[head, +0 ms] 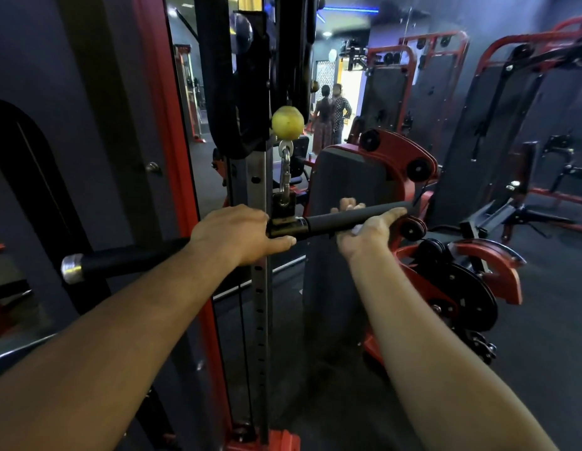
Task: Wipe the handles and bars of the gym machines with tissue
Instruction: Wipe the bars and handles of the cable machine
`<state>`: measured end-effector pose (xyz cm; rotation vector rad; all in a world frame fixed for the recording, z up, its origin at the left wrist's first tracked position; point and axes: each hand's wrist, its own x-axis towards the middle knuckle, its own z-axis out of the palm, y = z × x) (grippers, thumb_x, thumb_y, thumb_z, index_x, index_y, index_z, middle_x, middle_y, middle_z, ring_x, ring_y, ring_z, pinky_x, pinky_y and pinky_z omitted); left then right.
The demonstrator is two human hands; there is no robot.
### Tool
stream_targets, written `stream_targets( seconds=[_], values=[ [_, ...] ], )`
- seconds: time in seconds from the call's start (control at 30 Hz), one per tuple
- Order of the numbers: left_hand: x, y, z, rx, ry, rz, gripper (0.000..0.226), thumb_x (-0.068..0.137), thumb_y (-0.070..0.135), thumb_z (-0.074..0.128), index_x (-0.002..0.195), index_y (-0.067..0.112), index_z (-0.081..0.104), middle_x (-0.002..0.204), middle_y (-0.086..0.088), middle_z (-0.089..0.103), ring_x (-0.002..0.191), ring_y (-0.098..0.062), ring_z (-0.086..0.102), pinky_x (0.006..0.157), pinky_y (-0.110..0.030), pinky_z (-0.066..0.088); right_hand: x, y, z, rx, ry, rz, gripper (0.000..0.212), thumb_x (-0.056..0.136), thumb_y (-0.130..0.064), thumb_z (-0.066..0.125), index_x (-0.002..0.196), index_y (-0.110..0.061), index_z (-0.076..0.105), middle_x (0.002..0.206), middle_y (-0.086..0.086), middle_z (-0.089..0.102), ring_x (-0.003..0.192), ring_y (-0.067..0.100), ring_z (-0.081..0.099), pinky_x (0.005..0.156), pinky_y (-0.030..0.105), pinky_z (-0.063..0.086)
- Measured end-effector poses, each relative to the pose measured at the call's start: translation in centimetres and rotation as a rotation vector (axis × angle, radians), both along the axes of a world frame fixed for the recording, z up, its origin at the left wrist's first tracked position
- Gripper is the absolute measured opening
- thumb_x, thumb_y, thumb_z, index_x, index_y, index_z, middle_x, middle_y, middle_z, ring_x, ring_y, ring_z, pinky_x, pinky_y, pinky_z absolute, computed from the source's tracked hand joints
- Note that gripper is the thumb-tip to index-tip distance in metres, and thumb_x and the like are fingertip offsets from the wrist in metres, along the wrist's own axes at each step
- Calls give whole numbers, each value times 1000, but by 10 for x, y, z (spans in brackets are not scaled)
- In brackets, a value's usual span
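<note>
Both hands (237, 232) (364, 234) around bar (348, 219)

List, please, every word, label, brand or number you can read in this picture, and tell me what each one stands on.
None: no readable text shows anywhere.
The bar, the upright post with its adjustment holes, and the red machine frames bear no legible markings.
The far doorway area is too blurred to tell.

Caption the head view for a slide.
Left hand steadies the black cable-machine bar while the right hand wipes it with white tissue.
</note>
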<state>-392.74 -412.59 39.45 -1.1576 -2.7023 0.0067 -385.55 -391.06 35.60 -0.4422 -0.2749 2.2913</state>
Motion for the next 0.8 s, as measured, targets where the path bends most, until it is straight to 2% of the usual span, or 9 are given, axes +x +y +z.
stream_targets(
  seconds=[0.07, 0.17, 0.23, 0.33, 0.5, 0.6, 0.67, 0.73, 0.8],
  values=[
    [1, 1, -1, 14, -6, 0, 59, 85, 88, 41, 93, 32, 57, 82, 6, 62, 73, -12, 61, 64, -32, 50, 7, 25, 11, -18, 0, -64, 84, 84, -88, 34, 107, -10, 55, 80, 6, 66, 70, 22, 70, 99, 45, 54],
    [2, 3, -5, 35, -32, -8, 59, 84, 89, 40, 93, 32, 56, 83, 6, 63, 73, -11, 62, 63, -31, 50, 10, 31, 16, -22, -7, -105, 89, 87, -86, 34, 114, -5, 59, 91, 7, 69, 79, 23, 73, 100, 45, 53],
    [2, 4, -5, 36, -37, -17, 60, 84, 89, 40, 94, 32, 56, 83, 6, 63, 73, -11, 62, 65, -32, 51, 8, 8, 8, 22, -24, -57, 87, 88, -82, 39, 123, -5, 60, 102, 8, 73, 86, 23, 76, 101, 45, 54],
    [0, 0, 0, 11, -21, -14, 59, 85, 88, 42, 95, 31, 57, 84, 6, 63, 74, -12, 62, 65, -31, 50, 3, -16, 2, 37, -62, 60, 83, 87, -78, 47, 125, -5, 55, 109, 14, 71, 93, 26, 77, 102, 46, 54],
    [0, 0, -1, -6, 4, 7, 60, 84, 89, 39, 93, 32, 56, 83, 6, 61, 74, -12, 60, 65, -32, 48, 14, 31, 22, -50, -89, -78, 98, 86, -83, 43, 142, -3, 46, 112, 18, 68, 98, 29, 73, 99, 44, 56],
    [0, 3, -3, 2, -11, 3, 60, 83, 89, 40, 94, 32, 56, 83, 6, 62, 74, -12, 61, 66, -32, 51, 11, 15, 17, -8, -109, -101, 87, 89, -81, 40, 126, -4, 54, 109, 15, 73, 89, 25, 76, 87, 41, 59],
    [-1, 4, -2, -3, 4, 11, 61, 82, 90, 41, 94, 32, 57, 83, 6, 62, 74, -12, 61, 70, -35, 55, 5, -20, 4, 23, -98, 7, 83, 89, -80, 42, 121, -4, 55, 104, 15, 74, 85, 24, 77, 81, 40, 61],
    [-2, 3, -1, -23, 28, 22, 60, 82, 89, 42, 94, 32, 57, 84, 6, 61, 74, -13, 60, 71, -35, 55, 0, -43, -4, 37, -72, 132, 84, 86, -79, 47, 123, -4, 53, 102, 17, 75, 83, 26, 77, 82, 41, 62],
    [-4, 1, 0, -36, 30, 26, 60, 83, 89, 42, 93, 32, 57, 84, 5, 61, 75, -13, 60, 70, -34, 53, -1, -37, -1, 11, -76, 103, 85, 86, -80, 46, 121, -4, 54, 89, 13, 75, 73, 24, 77, 89, 44, 60]
  ],
)
